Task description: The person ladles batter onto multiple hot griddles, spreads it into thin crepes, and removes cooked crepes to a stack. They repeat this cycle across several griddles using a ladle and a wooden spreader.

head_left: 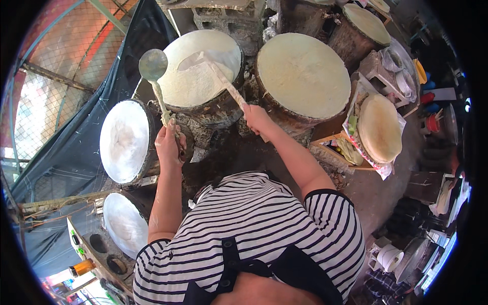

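Observation:
My left hand (169,144) grips the handle of a round metal ladle (153,64), its bowl raised at the left edge of a round griddle (223,108). In my right hand (257,121) is the wooden handle of a batter spreader (227,87). Its pale, batter-coated head lies on the griddle. Pale batter (190,87) covers much of that griddle, with a smoother, whiter area at the upper right. To the right, a second griddle bears a round, pale yellow pancake (304,73) reaching nearly to its rim.
A stack of thin pancakes (380,129) sits on paper over a crate at right. Two round, whitish surfaces (125,141) stand at left beside a dark tarp (96,124). Another pancake-covered griddle (367,23) is at the far right. Concrete blocks (229,25) stand behind.

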Action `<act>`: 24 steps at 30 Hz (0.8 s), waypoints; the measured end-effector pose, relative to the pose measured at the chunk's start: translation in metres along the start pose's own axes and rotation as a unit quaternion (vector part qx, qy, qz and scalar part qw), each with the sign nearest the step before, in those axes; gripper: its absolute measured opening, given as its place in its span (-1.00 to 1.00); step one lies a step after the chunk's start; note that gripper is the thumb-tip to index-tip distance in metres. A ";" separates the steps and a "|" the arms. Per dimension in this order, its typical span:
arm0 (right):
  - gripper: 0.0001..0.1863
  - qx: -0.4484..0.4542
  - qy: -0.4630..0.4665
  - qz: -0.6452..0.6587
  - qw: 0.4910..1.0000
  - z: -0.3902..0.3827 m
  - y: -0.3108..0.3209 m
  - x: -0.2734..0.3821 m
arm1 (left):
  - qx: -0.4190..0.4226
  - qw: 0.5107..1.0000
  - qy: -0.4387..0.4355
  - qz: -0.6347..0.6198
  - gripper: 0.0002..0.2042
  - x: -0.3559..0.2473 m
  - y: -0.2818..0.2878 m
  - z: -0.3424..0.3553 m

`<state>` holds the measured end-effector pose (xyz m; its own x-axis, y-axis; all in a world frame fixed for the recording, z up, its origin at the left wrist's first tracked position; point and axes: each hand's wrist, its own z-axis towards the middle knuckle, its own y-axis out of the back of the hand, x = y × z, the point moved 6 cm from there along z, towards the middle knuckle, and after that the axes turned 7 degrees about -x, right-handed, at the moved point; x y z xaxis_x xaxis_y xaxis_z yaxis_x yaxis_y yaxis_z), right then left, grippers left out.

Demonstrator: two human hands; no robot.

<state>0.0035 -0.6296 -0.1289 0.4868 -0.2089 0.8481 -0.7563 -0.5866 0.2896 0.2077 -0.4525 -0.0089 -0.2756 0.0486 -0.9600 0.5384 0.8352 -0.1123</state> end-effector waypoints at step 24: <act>-0.69 -0.223 0.178 -0.382 0.879 0.040 0.011 0.058 | 0.004 0.998 0.024 0.058 -0.71 -0.009 0.041 0.057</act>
<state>0.0411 -0.6793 -0.0938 0.8193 0.4183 0.3922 -0.4023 -0.0679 0.9130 0.2778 -0.4497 -0.0191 -0.2489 0.1719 -0.9531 0.5752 0.8180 -0.0027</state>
